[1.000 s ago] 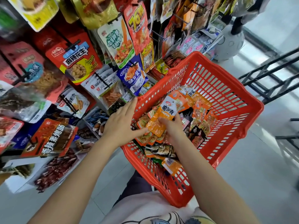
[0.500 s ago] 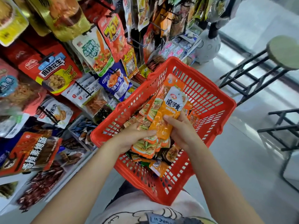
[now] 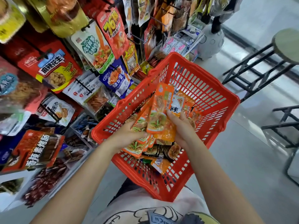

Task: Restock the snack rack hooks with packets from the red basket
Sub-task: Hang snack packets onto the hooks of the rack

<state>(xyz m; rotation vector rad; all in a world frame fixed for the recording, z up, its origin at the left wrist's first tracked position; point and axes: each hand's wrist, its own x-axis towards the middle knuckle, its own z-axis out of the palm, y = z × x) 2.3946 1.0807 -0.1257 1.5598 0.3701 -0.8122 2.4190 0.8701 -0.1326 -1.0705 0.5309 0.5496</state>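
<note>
A red plastic basket [image 3: 208,88] sits in front of me, holding several small snack packets. My left hand [image 3: 127,136] grips a fanned bunch of orange packets [image 3: 137,147] over the basket's near left side. My right hand [image 3: 182,126] holds more orange packets [image 3: 160,113] upright, pressed against the left bunch. Loose dark and orange packets [image 3: 171,151] lie on the basket floor below both hands. The snack rack [image 3: 84,88] with black hooks and hanging bags fills the left of the view.
Hanging bags crowd the rack, among them a red peanut bag [image 3: 53,70] and a blue bag [image 3: 118,80]. Black metal stools [image 3: 262,62] stand on the pale floor at right. A white round base [image 3: 210,42] stands behind the basket.
My right hand lifted orange packets out of the basket and brought them against the bunch in my left hand. The view shifted, showing more of the stools.
</note>
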